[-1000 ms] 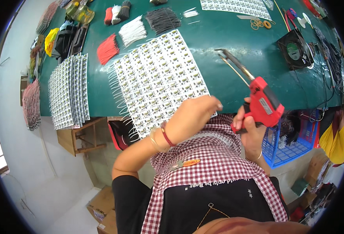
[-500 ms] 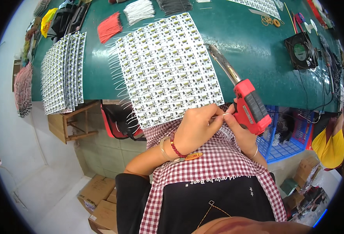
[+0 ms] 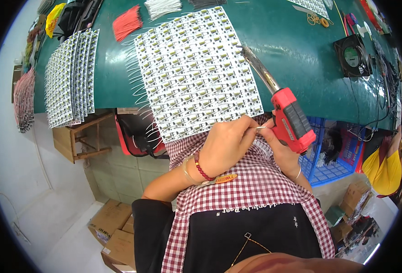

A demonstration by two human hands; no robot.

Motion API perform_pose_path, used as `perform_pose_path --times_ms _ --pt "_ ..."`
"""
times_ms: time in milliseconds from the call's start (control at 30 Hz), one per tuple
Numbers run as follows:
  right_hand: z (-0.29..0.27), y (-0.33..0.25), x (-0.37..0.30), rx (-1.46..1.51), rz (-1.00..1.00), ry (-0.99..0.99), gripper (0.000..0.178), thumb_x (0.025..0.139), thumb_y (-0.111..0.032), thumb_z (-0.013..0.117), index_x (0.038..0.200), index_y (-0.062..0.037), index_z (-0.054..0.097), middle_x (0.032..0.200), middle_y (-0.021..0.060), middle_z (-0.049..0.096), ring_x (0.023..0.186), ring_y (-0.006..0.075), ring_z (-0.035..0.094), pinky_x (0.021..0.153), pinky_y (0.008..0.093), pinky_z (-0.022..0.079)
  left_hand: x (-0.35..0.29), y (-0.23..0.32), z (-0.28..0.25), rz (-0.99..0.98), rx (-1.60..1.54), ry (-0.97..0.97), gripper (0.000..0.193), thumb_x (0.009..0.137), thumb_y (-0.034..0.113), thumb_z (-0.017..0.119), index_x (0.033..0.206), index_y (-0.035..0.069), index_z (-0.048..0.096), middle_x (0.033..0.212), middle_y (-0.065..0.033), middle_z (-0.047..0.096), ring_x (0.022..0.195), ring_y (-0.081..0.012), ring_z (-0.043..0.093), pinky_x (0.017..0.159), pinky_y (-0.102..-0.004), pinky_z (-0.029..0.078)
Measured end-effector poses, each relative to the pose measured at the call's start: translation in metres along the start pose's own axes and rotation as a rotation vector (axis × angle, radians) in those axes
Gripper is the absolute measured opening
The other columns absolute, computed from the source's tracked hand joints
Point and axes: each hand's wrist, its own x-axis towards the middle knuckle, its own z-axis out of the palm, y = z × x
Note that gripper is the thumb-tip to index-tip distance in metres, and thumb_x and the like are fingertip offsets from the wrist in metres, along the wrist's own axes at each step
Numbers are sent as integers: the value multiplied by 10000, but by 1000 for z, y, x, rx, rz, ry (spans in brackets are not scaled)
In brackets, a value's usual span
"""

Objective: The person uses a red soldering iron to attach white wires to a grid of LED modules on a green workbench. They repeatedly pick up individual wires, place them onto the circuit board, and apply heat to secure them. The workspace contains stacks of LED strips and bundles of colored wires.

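Observation:
My left hand (image 3: 226, 145) is closed, thumb and forefinger pinching a short thin white wire (image 3: 260, 128) just off the near edge of the circuit board panel (image 3: 196, 77). Facing it, my right hand (image 3: 283, 152) pinches the wire's other end with its fingertips. The same hand also holds a red and black soldering gun (image 3: 293, 119), whose metal tip points up and left over the panel's right edge. Rows of small parts cover the white panel, and thin white wires stick out along its left side. My fingers hide most of the pinched wire.
Bundles of red wires (image 3: 127, 22), white wires (image 3: 163, 8) and black wires (image 3: 208, 3) lie at the back of the green table (image 3: 301, 63). More panels (image 3: 71, 77) stand at the left. A black fan (image 3: 352, 55) sits at the right, above a blue crate (image 3: 333, 170).
The whole scene sits slightly higher in the picture. Both hands stay close together at the panel's near edge, and more of the white wire shows between the fingertips.

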Motion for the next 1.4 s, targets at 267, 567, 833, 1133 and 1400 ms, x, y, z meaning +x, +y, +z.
perform_pose_path --times_ms 267,567,833,1133,1400 --pt "0 7 0 225 72 -114 104 930 -65 672 1007 -13 627 917 27 635 875 108 603 789 274 502 -9 -7 -4 159 130 93 79 808 -17 681 878 12 661 754 -101 628 649 -242 633 561 -326 492" --pt "-12 23 -10 216 15 -79 500 932 -209 696 1329 7 483 910 108 654 787 174 646 684 293 518 -15 -21 -15 235 337 201 131 756 -46 714 861 13 662 819 -84 624 690 -245 603 588 -338 480" --pt "-62 61 -56 202 138 -57 596 924 -419 678 1312 0 510 665 62 579 543 136 530 585 297 446 -9 -49 -26 520 591 127 292 688 -52 685 973 13 694 718 -44 468 654 -208 489 575 -337 404" --pt "-80 93 -97 138 154 -58 185 913 -183 683 1001 -25 645 726 6 577 611 112 529 569 283 445 -13 -55 -19 534 604 82 321 684 -25 658 1004 -26 686 738 -56 466 681 -212 489 594 -331 414" --pt "-91 101 -87 -342 -20 -161 158 725 -146 758 848 -95 673 745 50 601 617 239 570 555 350 406 -15 -55 -20 518 607 47 301 722 29 632 1013 -43 657 786 -81 469 719 -227 494 627 -339 428"
